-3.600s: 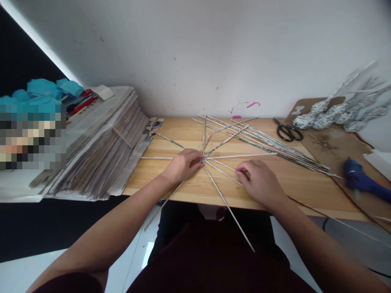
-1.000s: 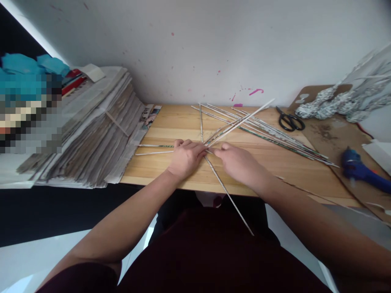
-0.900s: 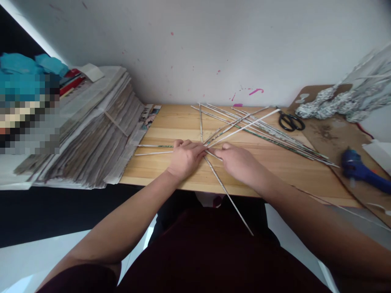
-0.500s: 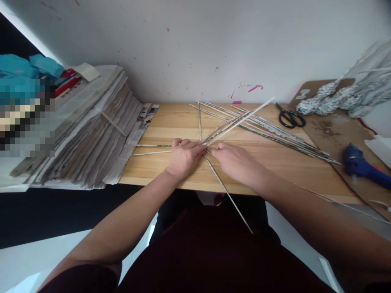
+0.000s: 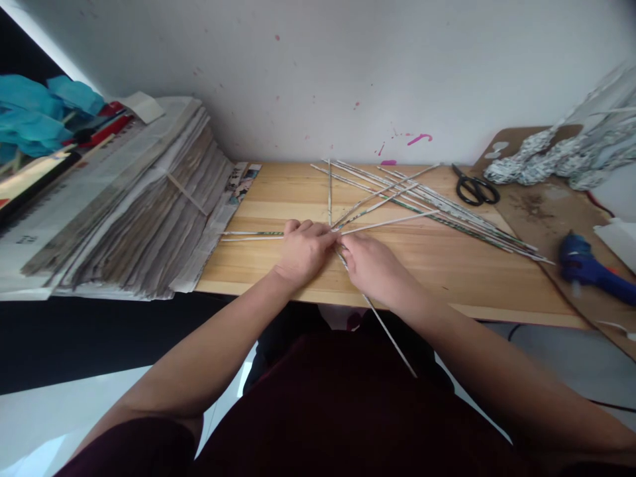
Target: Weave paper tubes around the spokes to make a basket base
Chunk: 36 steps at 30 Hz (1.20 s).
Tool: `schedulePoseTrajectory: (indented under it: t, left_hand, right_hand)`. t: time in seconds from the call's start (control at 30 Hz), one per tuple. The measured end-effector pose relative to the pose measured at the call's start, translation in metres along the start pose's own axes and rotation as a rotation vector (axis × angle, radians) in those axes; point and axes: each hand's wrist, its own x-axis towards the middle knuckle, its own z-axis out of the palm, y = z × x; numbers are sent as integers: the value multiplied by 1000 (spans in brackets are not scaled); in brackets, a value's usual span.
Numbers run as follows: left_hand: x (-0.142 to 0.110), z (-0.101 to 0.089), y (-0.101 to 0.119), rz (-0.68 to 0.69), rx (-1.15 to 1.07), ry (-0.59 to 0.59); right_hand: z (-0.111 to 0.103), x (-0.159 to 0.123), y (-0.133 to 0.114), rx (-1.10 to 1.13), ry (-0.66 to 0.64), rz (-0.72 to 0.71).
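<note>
Thin rolled-paper sticks cross on the wooden table, and their crossing lies under my fingers. My left hand point(image 5: 308, 250) is closed over it, pressing the sticks down. Close against its fingertips, my right hand point(image 5: 370, 262) pinches at the crossing; the exact grip is hidden. A pale paper stick point(image 5: 387, 224) runs out to the right, and others fan toward the back. Two sticks point(image 5: 253, 239) stick out left of my left hand. One patterned stick point(image 5: 392, 341) passes under my right hand and over the table's front edge toward my body.
More loose paper sticks point(image 5: 467, 227) lie in a pile behind on the right. Beyond them are black scissors point(image 5: 476, 190), a blue glue gun point(image 5: 586, 265) on brown cardboard point(image 5: 531, 218), and crumpled paper bundles point(image 5: 536, 156). A tall newspaper stack point(image 5: 163, 205) stands left; a wall closes the back.
The pale stick's far end has swung down to the right, and the lower left stick has moved closer to its neighbour. My right hand has shifted slightly left and down; my left stays put.
</note>
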Motion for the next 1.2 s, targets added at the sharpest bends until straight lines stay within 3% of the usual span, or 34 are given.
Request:
schedulePoseTrajectory:
  t: [0.17, 0.33, 0.43, 0.67, 0.97, 1.2]
  left_hand:
    - [6, -6, 9, 10, 73, -61]
    - [20, -21, 27, -46, 171, -223]
    - [24, -24, 28, -72, 150, -297]
    - [23, -20, 8, -88, -63, -268]
    - [6, -32, 7, -115, -22, -276]
    - [5, -30, 6, -123, 1, -312]
  right_hand:
    - [2, -12, 9, 33, 68, 141]
    - [-6, -8, 18, -75, 21, 112]
    - [-11, -3, 24, -111, 2, 86]
    - [-9, -1, 28, -151, 16, 51]
    - [1, 7, 17, -167, 42, 12]
    - [-5, 7, 28, -92, 26, -56]
